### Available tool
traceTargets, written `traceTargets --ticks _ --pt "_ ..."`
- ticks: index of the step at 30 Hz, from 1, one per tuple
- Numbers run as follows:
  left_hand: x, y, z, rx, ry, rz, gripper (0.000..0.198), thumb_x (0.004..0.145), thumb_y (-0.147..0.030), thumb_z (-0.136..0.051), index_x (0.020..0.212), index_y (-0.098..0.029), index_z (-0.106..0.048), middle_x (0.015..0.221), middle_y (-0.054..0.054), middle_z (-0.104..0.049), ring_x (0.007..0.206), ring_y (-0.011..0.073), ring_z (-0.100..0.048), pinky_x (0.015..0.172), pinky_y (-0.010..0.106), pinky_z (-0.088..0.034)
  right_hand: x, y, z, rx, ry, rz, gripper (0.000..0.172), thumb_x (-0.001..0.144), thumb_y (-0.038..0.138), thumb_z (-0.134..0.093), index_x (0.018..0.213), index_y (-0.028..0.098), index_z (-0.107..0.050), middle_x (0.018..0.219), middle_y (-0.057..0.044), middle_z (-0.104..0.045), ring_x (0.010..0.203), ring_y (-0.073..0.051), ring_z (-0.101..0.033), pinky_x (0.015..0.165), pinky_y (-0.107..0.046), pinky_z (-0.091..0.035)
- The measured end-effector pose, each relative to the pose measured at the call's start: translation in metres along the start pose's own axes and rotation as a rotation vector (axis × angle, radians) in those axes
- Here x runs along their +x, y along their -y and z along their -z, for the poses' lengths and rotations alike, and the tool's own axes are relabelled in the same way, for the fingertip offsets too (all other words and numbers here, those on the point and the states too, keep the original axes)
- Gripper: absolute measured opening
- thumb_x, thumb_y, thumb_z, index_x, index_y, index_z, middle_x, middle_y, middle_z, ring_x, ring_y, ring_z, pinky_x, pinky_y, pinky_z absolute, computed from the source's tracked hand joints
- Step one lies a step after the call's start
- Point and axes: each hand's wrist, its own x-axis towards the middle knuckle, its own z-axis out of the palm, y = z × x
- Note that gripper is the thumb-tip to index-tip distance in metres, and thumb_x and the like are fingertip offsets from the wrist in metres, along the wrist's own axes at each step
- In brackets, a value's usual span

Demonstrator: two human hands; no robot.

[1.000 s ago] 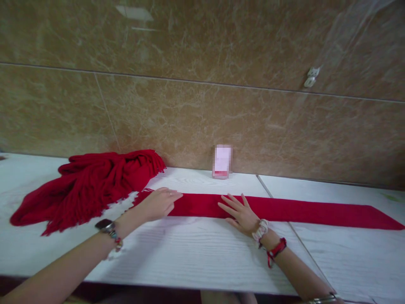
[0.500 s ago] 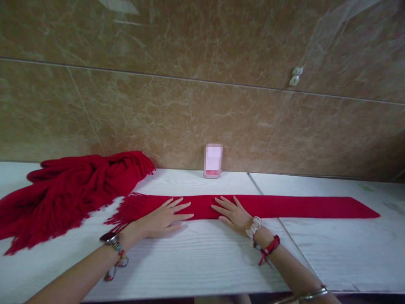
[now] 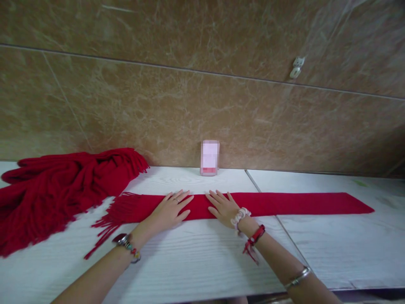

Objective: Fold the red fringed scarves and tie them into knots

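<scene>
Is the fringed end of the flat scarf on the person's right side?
No, the fringe of the flat scarf lies at its left end, past the left hand; the right end shows no tassels.

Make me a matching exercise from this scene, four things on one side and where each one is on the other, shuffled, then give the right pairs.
1. flat red scarf
2. heaped red scarves
3. pink card
4. white hook

A. standing at the foot of the wall
B. high on the wall, right
C. under the left hand and right hand
D. left end of the table

Pairs: 1-C, 2-D, 3-A, 4-B.
</scene>
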Motion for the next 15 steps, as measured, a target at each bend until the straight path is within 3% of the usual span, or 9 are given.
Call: traceTargets --ticks 9,12,15 --pt "-0.005 0.009 0.002 0.011 0.004 -0.019 0.05 0.084 -0.044 -0.037 0.131 -0.028 -0.033 0.14 0.005 -0.028 0.126 0.0254 -0.027 0.1 0.047 -0.023 -0.068 -0.135 0.014 -0.16 0.153 -0.413 0.048 0.089 0.03 -0.022 0.135 0.021 -0.027 0.141 -0.007 -0.024 0.129 -0.027 -0.017 0.1 -0.053 -0.02" --pt "-0.013 0.022 0.001 0.022 0.004 -0.046 0.05 0.084 -0.045 -0.035 0.131 -0.027 -0.033 0.139 0.006 -0.03 0.125 0.0257 -0.03 0.099 0.046 -0.025 -0.079 -0.145 0.019 -0.184 0.139 -0.481 0.046 0.089 0.032 -0.023 0.133 0.023 -0.032 0.14 -0.008 -0.026 0.128 -0.029 -0.019 0.097 -0.057 -0.022" --pt "-0.03 0.044 -0.001 0.045 -0.028 -0.077 0.05 0.084 -0.046 -0.035 0.13 -0.028 -0.035 0.137 0.005 -0.034 0.122 0.0249 -0.035 0.098 0.043 -0.029 -0.072 -0.118 0.019 -0.167 0.073 -0.448 0.047 0.089 0.035 -0.025 0.135 0.023 -0.028 0.141 -0.008 -0.024 0.128 -0.028 -0.019 0.098 -0.057 -0.021"
